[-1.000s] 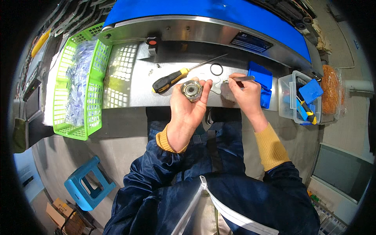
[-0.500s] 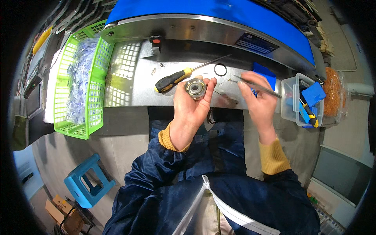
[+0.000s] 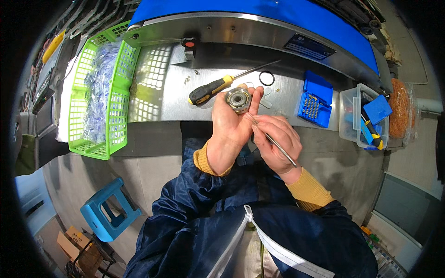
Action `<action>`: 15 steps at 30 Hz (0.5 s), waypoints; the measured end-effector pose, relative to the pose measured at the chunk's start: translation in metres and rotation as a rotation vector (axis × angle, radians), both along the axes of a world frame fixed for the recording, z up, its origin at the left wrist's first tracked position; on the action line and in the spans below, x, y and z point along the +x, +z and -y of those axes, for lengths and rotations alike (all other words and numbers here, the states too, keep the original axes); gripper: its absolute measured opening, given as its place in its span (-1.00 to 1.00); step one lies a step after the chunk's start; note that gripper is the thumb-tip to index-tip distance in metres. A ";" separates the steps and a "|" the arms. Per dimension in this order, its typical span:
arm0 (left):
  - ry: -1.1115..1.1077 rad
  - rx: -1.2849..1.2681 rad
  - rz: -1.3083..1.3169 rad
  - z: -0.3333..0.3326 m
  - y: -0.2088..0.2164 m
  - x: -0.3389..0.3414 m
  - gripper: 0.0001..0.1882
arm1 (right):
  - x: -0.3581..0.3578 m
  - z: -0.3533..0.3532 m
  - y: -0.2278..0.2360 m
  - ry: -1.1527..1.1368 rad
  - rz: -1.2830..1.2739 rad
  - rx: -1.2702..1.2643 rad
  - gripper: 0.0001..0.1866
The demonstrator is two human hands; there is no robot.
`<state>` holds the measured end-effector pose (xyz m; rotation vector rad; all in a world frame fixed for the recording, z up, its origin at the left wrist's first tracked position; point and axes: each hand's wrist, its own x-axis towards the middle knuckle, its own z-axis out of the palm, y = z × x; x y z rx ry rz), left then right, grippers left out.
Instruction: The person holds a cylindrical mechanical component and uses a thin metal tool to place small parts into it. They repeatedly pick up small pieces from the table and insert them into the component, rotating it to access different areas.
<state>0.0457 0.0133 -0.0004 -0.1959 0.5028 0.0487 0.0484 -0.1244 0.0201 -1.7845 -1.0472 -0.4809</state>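
My left hand [image 3: 227, 132] is turned palm up, its fingers curled around a round metal part [image 3: 238, 98] with a bearing-like ring in its centre. In my right hand [image 3: 276, 143] a pair of slim metal tweezers [image 3: 281, 149] is pinched; their tips reach the left palm, just below the round part. Whether the tips hold something small cannot be made out. Beyond the left hand lies a yellow-and-black screwdriver [image 3: 204, 93] on the steel bench [image 3: 174, 104], its shaft pointing away to the right. A black rubber ring [image 3: 267, 85] rests beside the screwdriver's tip.
An opened blue bit case [image 3: 320, 84] lies on the bench's right, before a clear plastic box [image 3: 348, 118] of tools. At the left stands a green basket [image 3: 118, 99] of clear plastic packets. A machine with a steel side [image 3: 259, 30] runs behind. A blue stool [image 3: 104, 208] stands lower left.
My right hand has moved down and left from above the blue case, bringing the tweezers to the left palm. The open case now shows fully. The left hand keeps the round part.
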 end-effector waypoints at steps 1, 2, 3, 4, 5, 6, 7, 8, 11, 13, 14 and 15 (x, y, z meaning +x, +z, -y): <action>0.001 -0.002 -0.002 0.001 0.000 -0.001 -0.74 | 0.000 0.000 -0.001 -0.002 0.003 0.000 -0.72; 0.008 -0.018 0.026 0.001 0.001 -0.001 -0.73 | 0.000 0.000 -0.002 -0.003 0.005 0.001 -0.72; -0.008 -0.003 0.014 0.000 0.001 -0.001 -0.73 | 0.000 0.000 -0.003 -0.004 0.007 0.003 -0.73; -0.004 -0.001 0.019 0.001 0.001 -0.001 -0.74 | -0.001 -0.001 -0.003 -0.005 0.007 0.006 -0.73; 0.001 0.001 0.024 0.001 0.001 -0.001 -0.74 | -0.001 -0.001 -0.004 -0.006 0.007 0.009 -0.74; 0.006 0.003 0.029 0.002 0.001 -0.001 -0.74 | -0.001 -0.002 -0.004 -0.009 0.012 0.008 -0.74; -0.002 -0.043 0.056 0.001 0.001 -0.001 -0.73 | -0.001 -0.002 -0.004 -0.012 0.018 0.007 -0.74; -0.001 -0.030 0.044 0.001 0.001 -0.001 -0.73 | -0.001 -0.002 -0.004 -0.014 0.021 0.006 -0.75; 0.007 -0.017 0.014 0.001 0.000 -0.001 -0.72 | 0.000 -0.002 -0.003 -0.014 0.019 0.001 -0.75; 0.014 -0.019 0.019 0.002 0.000 -0.002 -0.72 | 0.000 -0.003 -0.004 -0.014 0.021 0.007 -0.75; 0.011 -0.021 0.017 0.002 -0.001 -0.001 -0.72 | 0.001 -0.003 -0.004 -0.014 0.021 0.009 -0.75; 0.008 -0.024 0.016 0.002 -0.001 -0.001 -0.72 | 0.001 -0.003 -0.004 -0.014 0.022 0.004 -0.75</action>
